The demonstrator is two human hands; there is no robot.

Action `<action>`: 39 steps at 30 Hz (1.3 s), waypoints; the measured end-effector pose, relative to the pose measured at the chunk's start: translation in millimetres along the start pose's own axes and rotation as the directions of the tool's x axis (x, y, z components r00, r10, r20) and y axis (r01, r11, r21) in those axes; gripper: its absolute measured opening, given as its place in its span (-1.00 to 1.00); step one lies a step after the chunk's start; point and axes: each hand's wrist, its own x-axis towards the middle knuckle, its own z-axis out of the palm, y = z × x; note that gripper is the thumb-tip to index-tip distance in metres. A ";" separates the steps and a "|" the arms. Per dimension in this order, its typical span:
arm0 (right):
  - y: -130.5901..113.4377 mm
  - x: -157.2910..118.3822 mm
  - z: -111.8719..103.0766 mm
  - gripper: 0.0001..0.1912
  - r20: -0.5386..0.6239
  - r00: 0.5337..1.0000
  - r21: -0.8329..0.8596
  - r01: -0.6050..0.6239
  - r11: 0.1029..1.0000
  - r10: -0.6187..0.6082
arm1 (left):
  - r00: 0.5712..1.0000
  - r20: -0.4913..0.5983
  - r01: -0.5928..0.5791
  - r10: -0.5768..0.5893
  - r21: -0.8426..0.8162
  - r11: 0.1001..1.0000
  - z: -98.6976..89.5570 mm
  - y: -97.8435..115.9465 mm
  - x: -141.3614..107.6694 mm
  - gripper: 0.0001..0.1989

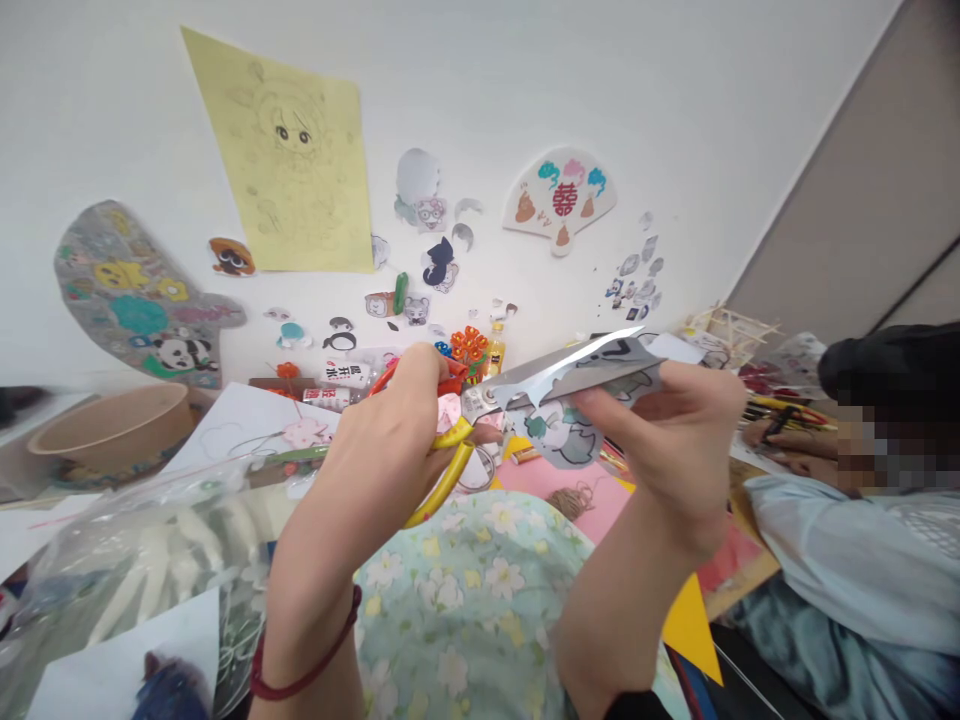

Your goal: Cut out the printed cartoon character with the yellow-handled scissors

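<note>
white wall (450,90), left hand (390,430) gripping opened scissors (481,400), right hand (679,440) pinching printed paper (570,442)

Scissors (484,400) partly hidden by left hand (394,430); co-worker (862,540) cut off by right edge; wall cutouts (629,264) too small to tell.

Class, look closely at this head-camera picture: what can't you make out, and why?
- Head view: some fingers of the left hand, hidden behind that hand.
- Head view: part of the paper cutout, covered by the right hand.
- Head view: the blue thing, cut off by the bottom edge.
- Head view: details of the wall stickers, too small.
</note>
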 end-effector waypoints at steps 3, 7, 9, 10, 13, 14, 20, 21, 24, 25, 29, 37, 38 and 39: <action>0.8 -1.0 -0.3 -0.78 -0.011 1.000 0.005 -0.025 1.000 0.025 | 1.000 0.007 0.005 -0.005 0.006 1.000 -0.9 2.1 0.2 -0.51; 1.0 -1.4 -0.9 -0.78 -0.011 1.000 0.014 -0.029 0.999 0.029 | 1.000 0.002 0.002 -0.002 0.047 0.999 -0.1 3.7 1.1 -0.51; 0.9 -1.5 -1.5 -0.79 -0.008 0.999 0.017 -0.033 0.999 0.034 | 1.000 -0.002 -0.016 0.016 0.062 0.998 0.8 3.6 1.1 -0.53; 0.9 -1.6 -1.9 -0.80 -0.005 0.999 0.022 -0.036 0.999 0.036 | 1.000 -0.006 -0.026 0.027 0.065 0.998 1.2 3.4 0.9 -0.53; 1.0 -2.0 -3.4 -0.81 0.007 0.999 0.043 -0.036 0.998 0.035 | 0.999 -0.011 -0.045 0.046 0.058 0.997 1.4 2.9 0.4 -0.56; 1.1 -2.0 -3.9 -0.81 0.011 0.999 0.046 -0.036 0.998 0.036 | 0.999 -0.007 -0.043 0.043 0.055 0.998 1.3 3.0 0.4 -0.57; 0.4 -1.5 -6.3 -0.78 0.013 0.999 0.032 -0.044 0.999 0.044 | 1.000 0.012 -0.015 0.015 0.063 0.998 0.9 4.5 2.5 -0.61; 0.2 -1.5 -6.2 -0.78 0.010 0.999 0.034 -0.043 0.998 0.043 | 1.000 0.013 -0.015 0.014 0.057 0.998 0.9 4.7 2.6 -0.61; 0.1 -1.9 -4.8 -0.79 0.008 0.999 0.042 -0.040 0.998 0.040 | 0.999 0.034 0.007 -0.008 0.038 0.999 0.5 4.9 2.8 -0.61; 0.2 -2.1 -4.2 -0.79 0.008 0.999 0.037 -0.035 0.999 0.034 | 0.999 0.043 0.021 -0.023 0.032 0.999 0.3 4.7 2.9 -0.60; 1.7 -1.6 -1.8 -0.83 -0.001 0.999 -0.009 -0.043 0.999 0.043 | 0.998 0.035 0.060 -0.060 -0.015 0.998 -0.6 3.0 3.7 -0.60; 3.7 4.4 9.4 -0.91 -0.033 0.994 0.083 -0.103 0.991 0.106 | 0.991 0.008 0.132 -0.132 -0.115 0.984 -4.3 -0.8 7.8 -0.55; 3.4 4.3 11.6 -0.93 -0.026 0.991 0.072 -0.126 0.989 0.128 | 0.991 -0.003 0.131 -0.133 -0.119 0.984 -4.7 -1.3 8.3 -0.54; 3.0 4.0 13.8 -0.95 -0.020 0.988 0.054 -0.150 0.987 0.151 | 0.991 -0.013 0.130 -0.133 -0.121 0.984 -4.8 -2.0 8.4 -0.53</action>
